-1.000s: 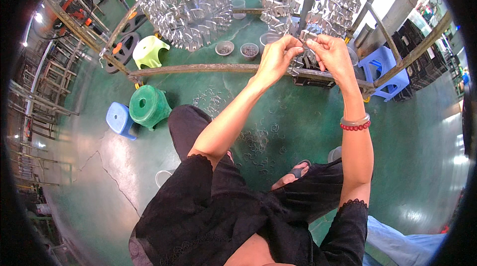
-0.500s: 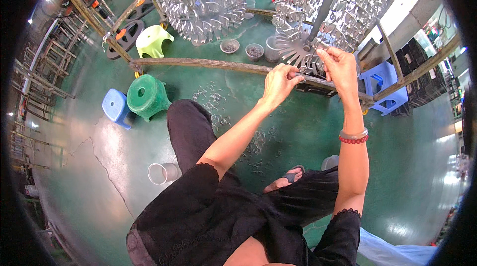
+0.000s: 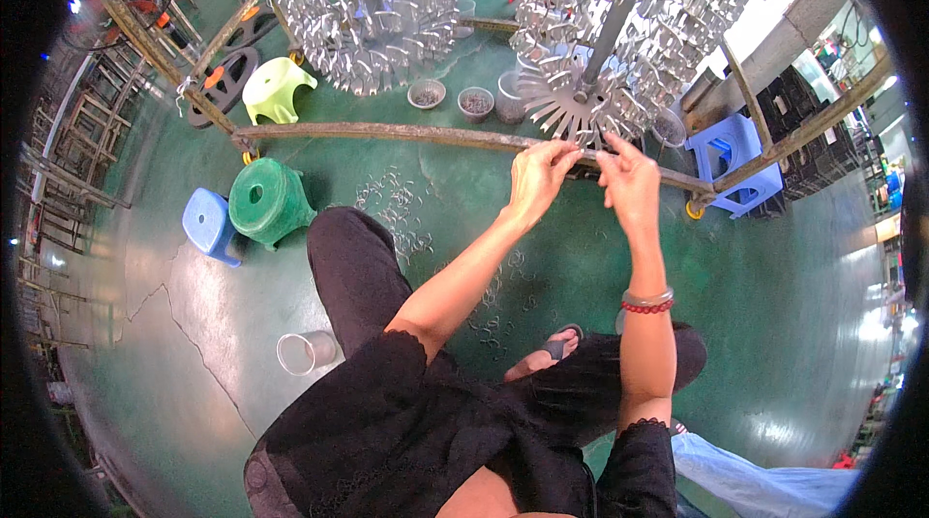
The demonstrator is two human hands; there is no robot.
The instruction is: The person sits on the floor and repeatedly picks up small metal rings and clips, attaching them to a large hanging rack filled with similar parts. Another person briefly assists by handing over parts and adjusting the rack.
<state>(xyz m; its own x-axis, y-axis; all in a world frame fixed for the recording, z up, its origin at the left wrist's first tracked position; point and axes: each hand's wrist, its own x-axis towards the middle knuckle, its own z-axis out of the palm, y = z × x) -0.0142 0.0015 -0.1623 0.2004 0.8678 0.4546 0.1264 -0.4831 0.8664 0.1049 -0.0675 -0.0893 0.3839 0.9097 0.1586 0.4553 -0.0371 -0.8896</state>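
My left hand (image 3: 538,184) is at the rusty front bar of the frame, thumb and forefinger pinched together. What lies between those fingertips is too small to make out. Just to its right, my right hand (image 3: 631,184) has bent fingers held apart, with nothing visible between them. Both hands are close below the lowest ring of flat metal prongs (image 3: 566,116), which fan out around a grey upright pole (image 3: 619,19). Higher on that pole hang many shiny curved metal pieces (image 3: 668,44).
A second column of metal pieces (image 3: 363,15) hangs to the left. Behind the bar (image 3: 387,133) stand small tubs (image 3: 475,104) of parts. Plastic stools, green (image 3: 271,203), blue (image 3: 208,226) and yellow-green (image 3: 278,90), are at left. Curved scraps (image 3: 397,213) and a clear cup (image 3: 305,352) are on the floor.
My right hand has come down and left, toward my left hand, and its pinch has loosened. My left hand stays pinched near the bar. The whole view has shifted slightly.
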